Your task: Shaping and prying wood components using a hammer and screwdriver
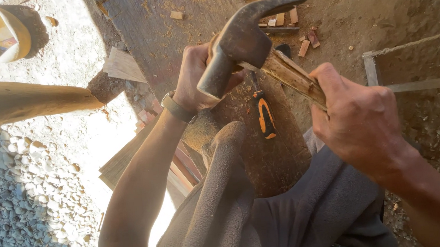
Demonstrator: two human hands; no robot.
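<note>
Overhead, right hand gripped claw hammer by wooden handle, slanting up-left; left hand closed behind head, contents hidden; screwdriver lay on plank below.

Hammer up between both hands: left hand behind its head, right hand on the handle to the right. Beneath lies the plank, a screwdriver on it near its right edge. Wood scraps scatter on the ground beyond that edge; gravel lies left of the plank.
</note>
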